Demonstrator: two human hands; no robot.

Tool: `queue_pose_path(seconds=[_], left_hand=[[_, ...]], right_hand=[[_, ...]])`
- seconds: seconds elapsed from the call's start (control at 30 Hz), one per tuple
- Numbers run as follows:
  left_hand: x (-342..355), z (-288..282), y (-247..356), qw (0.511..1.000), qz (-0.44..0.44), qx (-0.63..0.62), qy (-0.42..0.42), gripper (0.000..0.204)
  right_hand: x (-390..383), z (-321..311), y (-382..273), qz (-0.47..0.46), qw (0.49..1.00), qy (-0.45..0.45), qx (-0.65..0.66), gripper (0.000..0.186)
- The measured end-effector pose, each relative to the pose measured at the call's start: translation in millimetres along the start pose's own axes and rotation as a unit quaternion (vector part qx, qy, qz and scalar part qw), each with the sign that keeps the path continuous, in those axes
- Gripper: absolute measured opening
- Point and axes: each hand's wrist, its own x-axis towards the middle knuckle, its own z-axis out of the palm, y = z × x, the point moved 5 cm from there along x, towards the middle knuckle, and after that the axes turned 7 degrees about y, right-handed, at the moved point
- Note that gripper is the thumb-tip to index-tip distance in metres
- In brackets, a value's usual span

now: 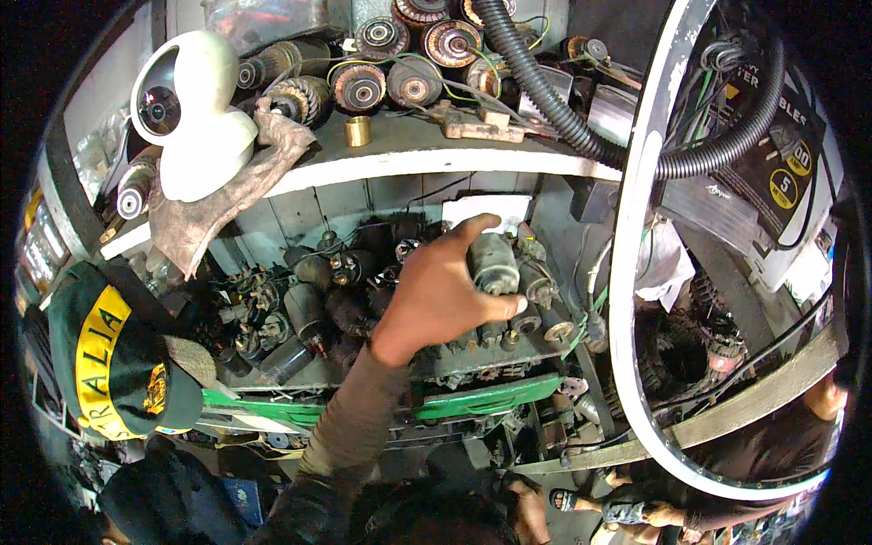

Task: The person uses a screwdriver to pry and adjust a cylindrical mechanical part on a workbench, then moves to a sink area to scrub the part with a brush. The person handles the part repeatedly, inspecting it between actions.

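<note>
The left hand [431, 295] hides one side of the grey cylinder [495, 265], so its grip I cannot judge. The white rim [623, 300] is cut by the upper edge. Dark parts [259, 322] are too small to tell apart.

White-edged upper shelf [436, 162], pale panelled back wall [304, 213], lower shelf with green front edge [490, 397], grey floor [569, 530].
</note>
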Motion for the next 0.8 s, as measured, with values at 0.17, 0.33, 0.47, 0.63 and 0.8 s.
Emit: queue_pose_path(seconds=[0.17,0.33,0.47,0.63,0.8], left_hand=[[-88.1,-6.3,-11.4,0.939,-0.103,-0.321,-0.069,0.082],[-198.5,62.4,-60.3,0.750,-0.336,-0.552,-0.140,0.050],[-271.6,116.3,-119.0,0.578,-0.488,-0.641,-0.134,0.045],[-292.0,127.3,-124.9,0.468,-0.492,-0.713,-0.177,0.046],[-305.8,135.9,-127.1,0.549,-0.503,-0.635,-0.207,0.052]], right_hand=[[-4.8,6.9,4.9,-0.021,0.999,0.024,0.010,0.018],[-7.8,27.0,4.4,0.009,0.992,0.018,0.125,0.020],[-32.0,44.4,-30.1,-0.001,0.990,0.069,0.122,0.017],[-32.5,40.3,-23.9,-0.037,0.982,0.067,0.173,0.021],[-57.0,52.3,-45.2,-0.036,0.979,0.119,0.161,0.025]])
